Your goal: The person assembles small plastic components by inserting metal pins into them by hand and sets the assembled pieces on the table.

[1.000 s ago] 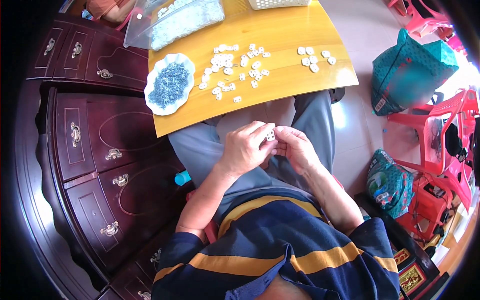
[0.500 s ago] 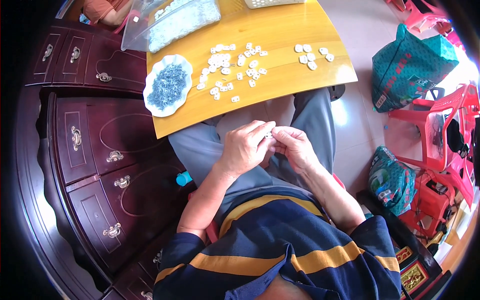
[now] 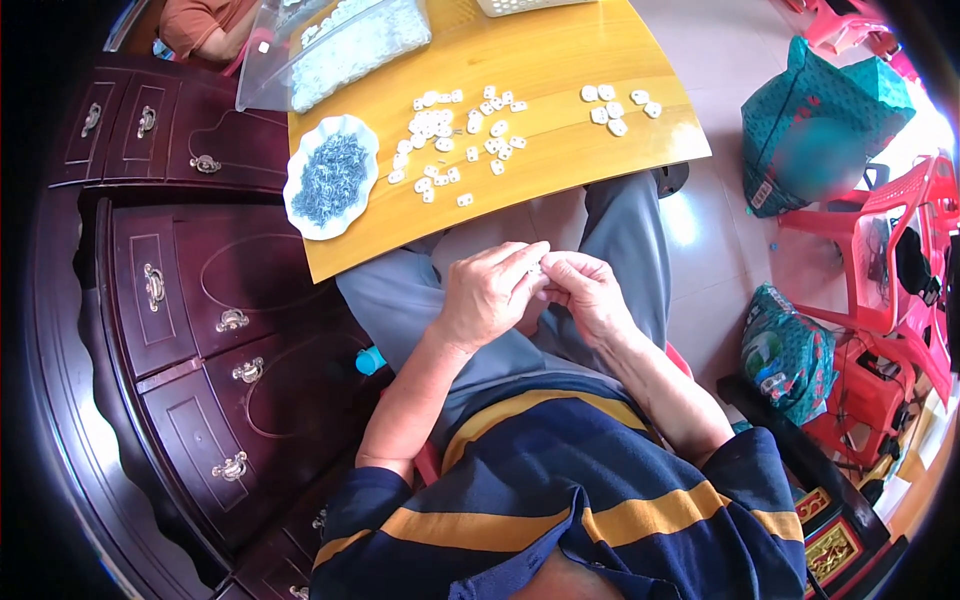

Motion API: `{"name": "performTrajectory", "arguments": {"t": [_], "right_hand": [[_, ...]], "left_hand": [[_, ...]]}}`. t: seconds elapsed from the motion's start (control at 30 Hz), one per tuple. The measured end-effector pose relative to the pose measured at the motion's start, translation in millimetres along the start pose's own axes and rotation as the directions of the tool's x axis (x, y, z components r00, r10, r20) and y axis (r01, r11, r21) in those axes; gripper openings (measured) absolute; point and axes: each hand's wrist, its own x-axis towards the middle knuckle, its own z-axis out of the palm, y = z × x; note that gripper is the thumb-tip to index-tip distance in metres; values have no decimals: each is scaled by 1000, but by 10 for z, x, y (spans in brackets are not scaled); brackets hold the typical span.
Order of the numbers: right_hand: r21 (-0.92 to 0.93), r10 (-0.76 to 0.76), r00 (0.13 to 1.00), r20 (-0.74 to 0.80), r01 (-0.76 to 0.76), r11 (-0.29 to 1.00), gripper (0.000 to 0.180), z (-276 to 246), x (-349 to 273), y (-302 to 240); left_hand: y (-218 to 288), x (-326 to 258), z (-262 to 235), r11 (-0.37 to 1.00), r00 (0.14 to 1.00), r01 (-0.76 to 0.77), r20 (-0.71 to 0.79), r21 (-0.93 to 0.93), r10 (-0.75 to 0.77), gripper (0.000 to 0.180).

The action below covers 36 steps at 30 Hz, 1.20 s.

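Note:
Above my lap, my left hand [image 3: 492, 290] and my right hand [image 3: 585, 290] meet with fingertips pinched together. Between them shows a sliver of a small white plastic piece [image 3: 535, 268], mostly hidden by the fingers. On the yellow wooden table [image 3: 560, 60] in front lie many small white pieces [image 3: 431, 124] with dark holes, loosely scattered. A smaller group of rounded white pieces [image 3: 617, 127] sits apart at the right. At the table's left corner, a white scalloped dish [image 3: 366, 165] holds a heap of small grey metal bits [image 3: 330, 180], too fine to tell their kind.
A clear plastic box [image 3: 262, 85] with a bag of white pieces [image 3: 360, 58] stands at the far left. Dark wooden drawers [image 3: 210, 270] line the left side. Green bags [image 3: 800, 130] and red plastic stools [image 3: 870, 250] are at right. Another person's arm [image 3: 225, 40] shows at top left.
The view has shifted slightly, so the table and its contents sit a little more to the left. Both hands keep nearly the same pinched pose.

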Motion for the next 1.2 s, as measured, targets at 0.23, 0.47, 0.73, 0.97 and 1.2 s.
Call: {"name": "performTrajectory", "arguments": {"t": [0.23,0.47,0.73,0.97,1.2], "right_hand": [[-11,-21,1000,-13,20,1000,19,18,-11,14],[-44,-35,999,-26,34,998,19,98,-32,-80],[-42,-92,996,-17,91,995,18,14,0,13],[-46,-94,996,2,94,995,19,17,11,39],[-84,-100,995,-9,99,992,19,29,1,39]], "left_hand": [[-34,1,7,998,1000,3,13,-64,-2,26],[5,45,-29,973,992,123,53,-196,-115,30],[-61,42,-7,978,996,84,52,-190,-75,30],[-102,48,-32,969,995,90,58,-231,-78,28],[-131,57,-64,959,989,115,119,-259,-86,25]]}}
